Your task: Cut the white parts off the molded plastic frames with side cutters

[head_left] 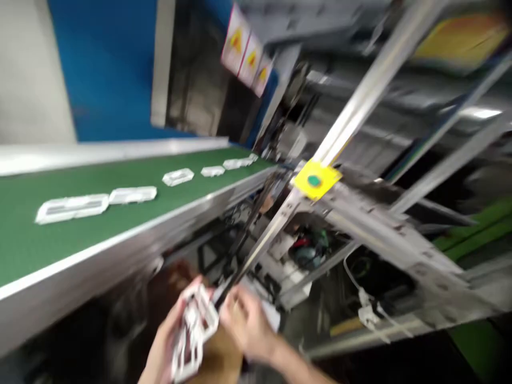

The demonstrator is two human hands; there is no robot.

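My left hand (163,337), at the bottom centre of the head view, is closed around white plastic frame parts (189,349). They look like open rectangular frames, some overlapping, and motion blur hides how many there are. Close beside them on the right is my right hand (250,324), its fingers curled together and apart from the frames. Whatever those fingers may pinch is too blurred to name. Similar white frames (74,207) lie in a row along the green conveyor belt (24,250), above and left of my hands.
The belt's metal side rail (120,240) runs between it and my hands. Brown cardboard (220,357) shows below them. An aluminium post (356,106) with a yellow plate (316,180) stands to the right. Behind the belt is a blue machine (108,69) with warning labels (248,53).
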